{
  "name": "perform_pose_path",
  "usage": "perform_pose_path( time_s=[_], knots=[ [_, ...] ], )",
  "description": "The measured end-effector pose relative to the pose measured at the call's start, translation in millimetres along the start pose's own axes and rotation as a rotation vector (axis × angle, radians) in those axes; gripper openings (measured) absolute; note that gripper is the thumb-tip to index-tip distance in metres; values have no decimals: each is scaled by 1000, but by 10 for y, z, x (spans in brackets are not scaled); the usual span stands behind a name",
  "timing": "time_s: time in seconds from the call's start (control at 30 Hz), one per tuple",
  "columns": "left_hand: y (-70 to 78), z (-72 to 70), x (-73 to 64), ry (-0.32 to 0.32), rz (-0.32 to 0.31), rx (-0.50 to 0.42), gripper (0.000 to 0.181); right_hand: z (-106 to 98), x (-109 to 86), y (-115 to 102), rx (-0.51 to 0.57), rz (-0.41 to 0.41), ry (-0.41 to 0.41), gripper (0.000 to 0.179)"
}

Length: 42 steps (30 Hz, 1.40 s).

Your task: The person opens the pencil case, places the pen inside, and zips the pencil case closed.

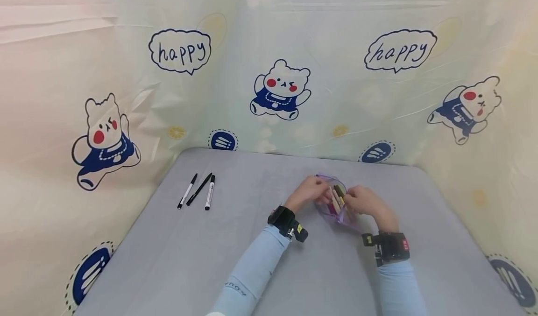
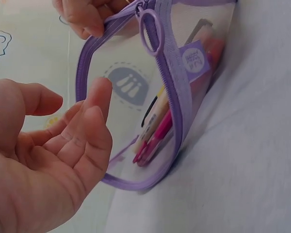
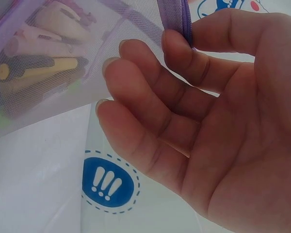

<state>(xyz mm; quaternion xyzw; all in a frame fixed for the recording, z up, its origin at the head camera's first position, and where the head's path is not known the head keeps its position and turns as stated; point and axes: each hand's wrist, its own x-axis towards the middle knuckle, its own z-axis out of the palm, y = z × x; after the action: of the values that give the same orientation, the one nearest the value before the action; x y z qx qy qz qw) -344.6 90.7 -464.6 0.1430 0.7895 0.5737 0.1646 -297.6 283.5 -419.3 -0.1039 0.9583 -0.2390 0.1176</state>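
Observation:
A purple-edged mesh pencil pouch [image 1: 339,219] lies right of the table's middle, its zipped mouth spread apart. Inside it are several pens [image 2: 157,116], one of them magenta, one cream. With thumb and index finger my right hand [image 3: 223,97] pinches the purple zipper edge [image 3: 176,19] of the mouth; its other fingers curve loosely beside the mesh. My left hand [image 2: 58,150] is at the mouth, fingers loosely bent and nothing between them. From the rim hangs a purple zipper pull [image 2: 152,31].
Three pens lie apart at the table's left: a slim white-and-black pen [image 1: 187,191], a black pen [image 1: 199,190] and a white marker [image 1: 210,193]. A printed curtain [image 1: 328,120] rises behind the grey table [image 1: 168,269] and along both sides.

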Motion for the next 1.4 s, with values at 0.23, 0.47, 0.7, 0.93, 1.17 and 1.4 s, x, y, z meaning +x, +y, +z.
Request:
perform_pose_path(
  time_s=[0.23,0.47,0.7,0.93,1.17,1.4],
  knots=[
    [2,-119,-73,59,27,132,32,-4,-16,-11,3,11,-5,23],
    [-24,-256,-133,157,97,289,26,-11,-22,-10,-2,-3,-12,23],
    [19,-409,-223,212,94,433,21,-17,-12,20,-6,-28,-9,25],
    [40,-574,-318,255,87,507,17,-7,-8,28,-1,-10,-4,24],
    [-54,-747,-376,302,108,605,16,2,7,36,3,3,-1,26],
    [-114,-972,-467,335,87,630,19,6,19,44,3,3,-3,26]
  ],
)
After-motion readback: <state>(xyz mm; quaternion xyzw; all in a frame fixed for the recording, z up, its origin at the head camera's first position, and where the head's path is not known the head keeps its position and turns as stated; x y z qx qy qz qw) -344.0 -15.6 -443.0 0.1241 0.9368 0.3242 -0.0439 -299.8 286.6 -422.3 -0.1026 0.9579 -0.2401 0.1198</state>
